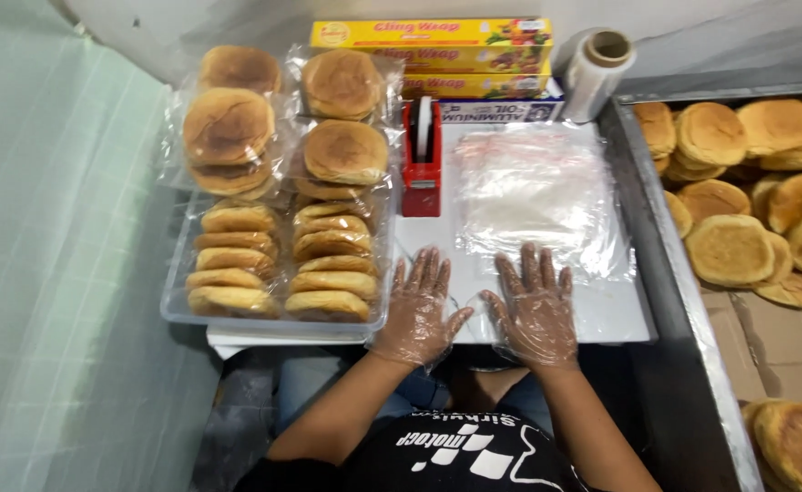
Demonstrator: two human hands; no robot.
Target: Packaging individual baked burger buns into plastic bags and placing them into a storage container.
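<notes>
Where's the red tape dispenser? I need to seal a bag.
The red tape dispenser stands at the table's back centre, between the wrapped buns and the stack of clear bags.

I observe a stack of clear plastic bags (536, 196) lying flat on the white board (615, 314), just ahead of my right hand (536, 310). The bags are transparent, thin and crinkled, with a faint reddish strip along the far edge. The lowest sheet reaches under the right hand's fingertips (530, 264). The left hand (419, 310) lies flat beside the stack.
</notes>
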